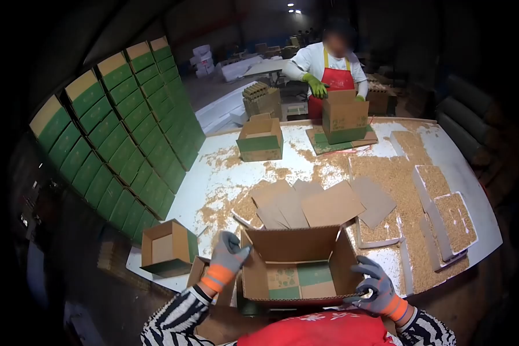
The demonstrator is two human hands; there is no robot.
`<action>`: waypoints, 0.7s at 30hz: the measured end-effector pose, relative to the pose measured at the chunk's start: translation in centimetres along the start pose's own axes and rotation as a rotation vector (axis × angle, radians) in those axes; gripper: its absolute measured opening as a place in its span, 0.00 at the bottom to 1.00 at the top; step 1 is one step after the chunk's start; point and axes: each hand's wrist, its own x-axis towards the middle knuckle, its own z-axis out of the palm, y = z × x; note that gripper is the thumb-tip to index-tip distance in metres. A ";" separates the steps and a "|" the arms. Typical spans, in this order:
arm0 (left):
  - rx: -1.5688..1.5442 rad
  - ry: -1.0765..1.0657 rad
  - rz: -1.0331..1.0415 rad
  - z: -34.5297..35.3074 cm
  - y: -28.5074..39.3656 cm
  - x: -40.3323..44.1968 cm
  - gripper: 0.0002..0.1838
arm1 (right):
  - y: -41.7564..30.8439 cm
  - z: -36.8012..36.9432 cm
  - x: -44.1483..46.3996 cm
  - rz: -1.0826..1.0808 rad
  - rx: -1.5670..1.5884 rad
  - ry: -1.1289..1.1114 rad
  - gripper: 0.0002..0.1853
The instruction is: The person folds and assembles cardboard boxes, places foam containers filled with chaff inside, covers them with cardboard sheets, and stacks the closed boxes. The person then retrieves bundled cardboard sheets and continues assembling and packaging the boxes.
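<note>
Directly in front of me is an open cardboard box, brown inside with green printed patches on its bottom. My left hand, in a grey glove with an orange cuff, is closed at the box's left rim, its thumb over the edge. On the near right corner, my right hand, gloved the same way, grips the rim with curled fingers. Just beyond the box lie several flat cardboard sheets, overlapping in a fan. A smaller open green-and-brown box sits to the left of my left hand.
Tall stacks of green boxes line the left side. Brown granules cover much of the white table. White trays of granules are at right. Across the table a co-worker in green gloves handles a tall box; another open box stands nearby.
</note>
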 end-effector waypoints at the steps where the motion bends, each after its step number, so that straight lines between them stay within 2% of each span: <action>1: 0.121 0.021 0.060 1.7 -0.6 -0.6 0.17 | 0.0 -0.1 0.4 -0.019 0.010 -0.073 0.18; 2: 0.060 -0.128 0.086 3.5 -0.6 -1.2 0.16 | -0.2 0.3 1.0 -0.049 -0.026 -0.156 0.18; 3: 0.032 -0.297 0.098 1.6 -0.5 -2.5 0.15 | -2.8 2.3 2.5 -0.013 0.057 -0.233 0.16; 5: 0.154 -0.686 0.509 5.9 -2.1 -1.3 0.20 | -2.2 4.3 4.2 -0.025 0.189 -0.467 0.21; 6: -0.109 -0.865 0.195 6.7 -4.4 -0.4 0.28 | 0.1 6.1 4.4 0.091 0.347 -0.677 0.27; 8: -0.629 -1.136 -0.421 8.2 -6.9 3.7 0.43 | 3.7 8.5 5.0 0.459 0.274 -0.363 0.26; 9: -1.038 -0.981 -0.545 5.7 -4.2 3.9 0.43 | 4.3 9.5 4.8 0.637 0.243 -0.192 0.26; 10: -0.990 -0.948 -0.470 6.4 -6.3 5.2 0.41 | 3.5 10.1 4.7 0.366 -0.131 -0.133 0.27; 11: -0.740 -0.808 -0.151 7.7 -8.2 3.4 0.33 | 3.1 11.1 4.7 0.258 -0.344 -0.278 0.27; 12: -0.314 -0.579 0.142 7.3 -6.7 1.0 0.26 | 1.8 11.0 5.7 0.094 -0.525 -0.281 0.28; 13: 0.043 -0.312 0.291 6.9 -5.2 -1.3 0.20 | 0.6 10.6 6.9 -0.072 -0.705 -0.292 0.28; 14: 0.268 -0.252 0.348 7.9 -3.7 -3.1 0.22 | 0.4 9.7 9.2 -0.159 -0.624 -0.194 0.31; 15: 0.493 -0.199 0.395 8.6 -3.4 -4.5 0.25 | 0.5 9.1 10.9 -0.075 -0.612 -0.115 0.32; 17: 0.411 0.128 0.522 7.7 -3.2 -4.6 0.33 | 1.0 8.5 13.3 0.089 -0.588 0.041 0.33; 18: 0.372 0.289 0.567 7.1 -3.4 -5.1 0.37 | 1.3 8.3 12.4 0.036 -0.632 -0.040 0.34; 19: 0.338 0.467 0.618 6.6 -3.6 -5.0 0.41 | 0.1 7.6 11.5 0.079 -0.569 -0.151 0.30; 21: 0.230 0.475 0.178 6.9 -3.4 -4.9 0.44 | 1.7 9.3 5.9 0.157 -0.344 -0.489 0.24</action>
